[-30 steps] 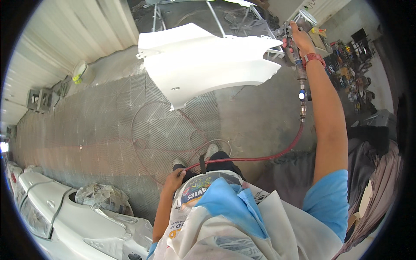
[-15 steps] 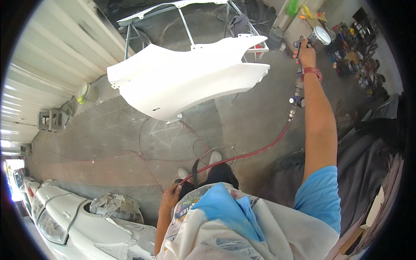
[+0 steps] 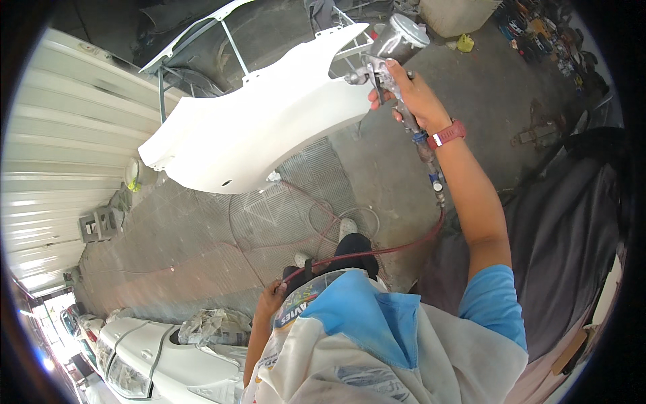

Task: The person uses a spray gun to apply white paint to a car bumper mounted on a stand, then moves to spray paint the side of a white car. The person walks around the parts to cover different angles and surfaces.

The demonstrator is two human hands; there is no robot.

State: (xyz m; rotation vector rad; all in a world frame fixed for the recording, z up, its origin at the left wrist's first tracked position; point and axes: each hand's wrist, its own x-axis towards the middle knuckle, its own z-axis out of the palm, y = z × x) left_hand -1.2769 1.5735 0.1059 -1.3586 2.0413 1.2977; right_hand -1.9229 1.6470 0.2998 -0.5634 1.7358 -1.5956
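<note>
My right hand is closed round the grip of a spray gun, fingers at its trigger. A metal paint cup with a pale lid sits on top of the gun. The gun's nozzle faces the right end of a white car fender, overlapping it in view; whether they touch I cannot tell. From fittings under the grip, a red air hose curves down and across my body. Low at my left side, my left hand is wrapped round that hose.
A metal stand rises behind the fender. Hose loops lie on the grated floor by my feet. At lower left is a white car with plastic-covered parts. A dark cover drapes at right; corrugated wall runs along the left.
My right hand has brought the spray gun leftward and nearer, from beyond the fender's right side to its right end. The view has shifted and turned. My left hand still grips the hose.
</note>
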